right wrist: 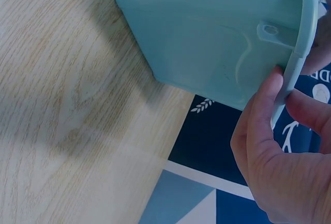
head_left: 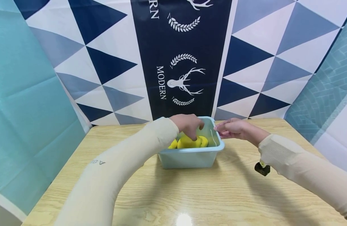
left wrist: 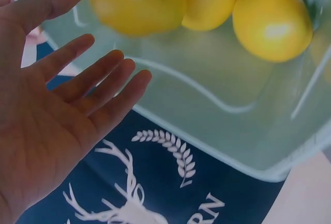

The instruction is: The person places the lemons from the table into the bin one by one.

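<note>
A light blue plastic bin (head_left: 187, 159) stands on the table near the wall, with several smooth yellow fruits (left wrist: 271, 25) that look like lemons lying inside it. My left hand (head_left: 188, 124) is over the bin's opening, above the fruits. In the left wrist view its fingers are loosely spread and the palm holds nothing; one yellow fruit lies just past the fingertips (left wrist: 145, 76). At the bin's right side, my right hand (head_left: 235, 128) pinches the rim (right wrist: 295, 74), thumb on one side and fingers on the other.
The bin stands on a light wooden table (head_left: 218, 194). Behind it hangs a patterned cloth (head_left: 184, 37) with triangles and a dark deer panel, close to the bin's far side. A small black device (head_left: 262, 169) sits under the right sleeve.
</note>
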Demonstrator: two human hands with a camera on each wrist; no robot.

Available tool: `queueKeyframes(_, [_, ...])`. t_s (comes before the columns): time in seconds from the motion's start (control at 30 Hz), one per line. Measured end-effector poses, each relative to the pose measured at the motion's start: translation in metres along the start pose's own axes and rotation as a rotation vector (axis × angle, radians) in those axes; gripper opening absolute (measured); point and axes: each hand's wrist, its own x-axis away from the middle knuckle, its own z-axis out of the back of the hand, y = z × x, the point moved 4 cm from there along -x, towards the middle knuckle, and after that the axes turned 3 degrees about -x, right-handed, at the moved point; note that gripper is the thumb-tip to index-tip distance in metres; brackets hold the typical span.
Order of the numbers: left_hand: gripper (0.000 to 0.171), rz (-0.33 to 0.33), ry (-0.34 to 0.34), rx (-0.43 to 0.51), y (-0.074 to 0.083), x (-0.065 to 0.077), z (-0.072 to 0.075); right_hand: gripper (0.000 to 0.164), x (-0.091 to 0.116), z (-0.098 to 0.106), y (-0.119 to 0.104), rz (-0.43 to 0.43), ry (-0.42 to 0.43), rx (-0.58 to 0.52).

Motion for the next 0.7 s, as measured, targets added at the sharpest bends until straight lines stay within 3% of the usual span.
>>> queueKeyframes(0.17, [0.052,0.001,0.037,-0.005,-0.01,0.016,0.011,0.053,-0.001,-0.001,0.001,-0.004,0.001,-0.008])
queueKeyframes(0.37, [0.049,0.004,0.09,0.012,-0.031,0.047,0.019,0.054,-0.001,0.0,0.001,-0.001,-0.001,0.006])
queueKeyframes(0.7, [0.047,-0.023,0.263,0.147,-0.062,0.092,0.011,0.052,0.0,0.0,0.0,0.003,0.0,0.027])
